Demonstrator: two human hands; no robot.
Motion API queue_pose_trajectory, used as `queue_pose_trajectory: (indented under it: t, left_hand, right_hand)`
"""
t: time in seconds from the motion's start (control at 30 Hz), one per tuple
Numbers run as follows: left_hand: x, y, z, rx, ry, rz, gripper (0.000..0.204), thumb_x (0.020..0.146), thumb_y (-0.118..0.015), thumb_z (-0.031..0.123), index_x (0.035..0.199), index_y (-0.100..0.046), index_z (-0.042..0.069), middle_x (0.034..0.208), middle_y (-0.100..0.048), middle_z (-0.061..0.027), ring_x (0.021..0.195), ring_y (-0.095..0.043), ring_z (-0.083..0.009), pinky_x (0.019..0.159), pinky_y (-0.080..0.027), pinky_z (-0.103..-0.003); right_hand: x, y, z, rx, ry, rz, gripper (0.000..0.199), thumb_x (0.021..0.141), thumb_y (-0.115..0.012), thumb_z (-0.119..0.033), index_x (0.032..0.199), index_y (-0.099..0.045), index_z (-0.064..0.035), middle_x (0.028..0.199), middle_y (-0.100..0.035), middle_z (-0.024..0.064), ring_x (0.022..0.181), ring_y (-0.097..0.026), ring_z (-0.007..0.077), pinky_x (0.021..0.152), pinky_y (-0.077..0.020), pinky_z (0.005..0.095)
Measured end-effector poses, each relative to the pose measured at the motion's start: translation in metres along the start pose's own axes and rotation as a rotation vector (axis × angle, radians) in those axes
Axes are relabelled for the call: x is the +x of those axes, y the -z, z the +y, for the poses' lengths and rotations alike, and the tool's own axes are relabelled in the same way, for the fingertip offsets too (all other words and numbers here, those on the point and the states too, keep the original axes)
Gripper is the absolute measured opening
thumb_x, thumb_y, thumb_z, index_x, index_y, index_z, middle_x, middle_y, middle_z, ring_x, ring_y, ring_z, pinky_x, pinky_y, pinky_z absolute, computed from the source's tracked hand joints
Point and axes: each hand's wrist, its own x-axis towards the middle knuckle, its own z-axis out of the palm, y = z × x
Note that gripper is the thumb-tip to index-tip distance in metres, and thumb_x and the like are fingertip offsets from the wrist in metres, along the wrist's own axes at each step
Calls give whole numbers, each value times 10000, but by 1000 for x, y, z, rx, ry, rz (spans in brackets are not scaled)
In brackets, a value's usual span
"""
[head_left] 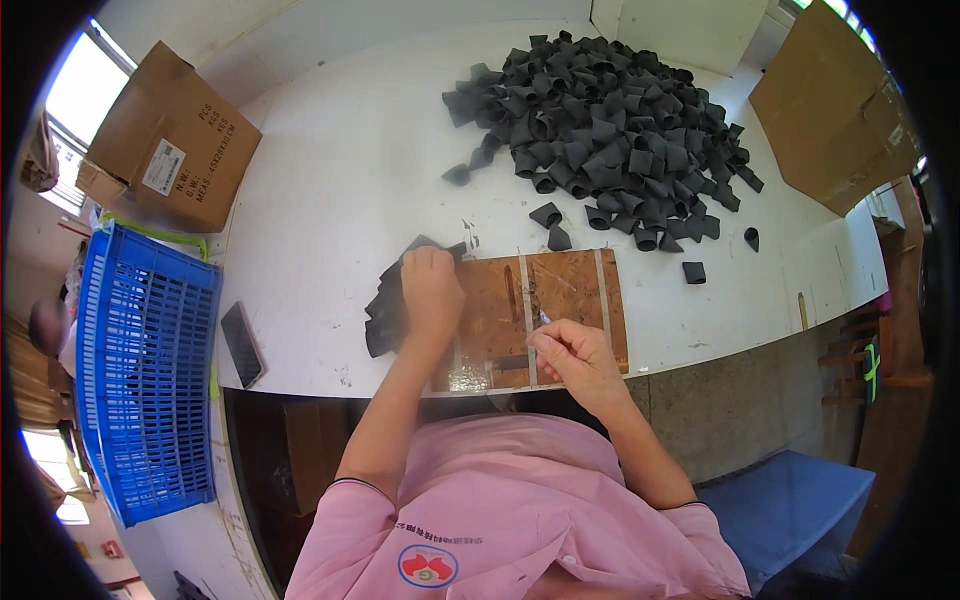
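Head view: the left hand (432,287) is resting half-curled at the dark pieces (384,308) left of it, seemingly steadying them, while the right hand (577,362) is pinching nearly closed over the brown board (570,288), both hands' grips being unclear.

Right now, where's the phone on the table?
In the head view, the phone lies at the left of the white table, between the blue basket and the dark pieces by the left hand.
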Motion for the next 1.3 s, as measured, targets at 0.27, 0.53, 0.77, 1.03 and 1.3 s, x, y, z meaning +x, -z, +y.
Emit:
queue_pose_trajectory:
  t: [0.27, 0.53, 0.77, 1.03, 1.3]
  left_hand:
    - [-38, 75, 54, -317, -353, 142, 187, 607, -628, -42, 777, -576, 14, 797, -512, -99, 749, -483, -265, 663, -397, -321]
    - [-37, 101, 85, -1400, 851, -102, 123, 805, -561, 91, 885, -543, -1, 802, -554, -46, 711, -502, -102, 665, -412, -215]
    - [-35, 95, 83, -1509, 996, -215, 67, 799, -580, 74, 798, -563, 9, 708, -578, -30, 572, -506, -77, 534, -405, -191]
    - [-37, 96, 92, -897, 517, -230, 74, 775, -579, 38, 835, -578, -6, 685, -585, -33, 598, -525, -54, 520, -429, -221]
    - [-21, 92, 84, -1759, 1046, -131, 102, 771, -556, -32, 867, -534, -7, 644, -531, -20, 416, -377, -17, 384, -280, -160]
  right_hand:
    - [12, -19, -11, 180, -54, -95, 146, 804, -574, -139, 818, -596, 5, 676, -554, -1, 584, -471, 36, 494, -376, 194]
    - [3, -31, -5, -733, 907, 454, 264, 566, -625, -44, 825, -583, -7, 669, -484, 65, 570, -490, 247, 469, -395, 313]
    - [-8, -27, -6, -881, 880, 376, 294, 574, -648, -75, 849, -575, -4, 703, -496, 75, 595, -504, 230, 495, -411, 311]
    - [-1, -25, -16, -642, 780, 283, 206, 648, -651, -65, 822, -563, 1, 769, -496, 86, 675, -519, 241, 522, -436, 315]
    - [16, -32, -4, -450, 603, 360, 77, 706, -587, -22, 771, -569, 16, 698, -513, 58, 548, -481, 139, 458, -390, 246]
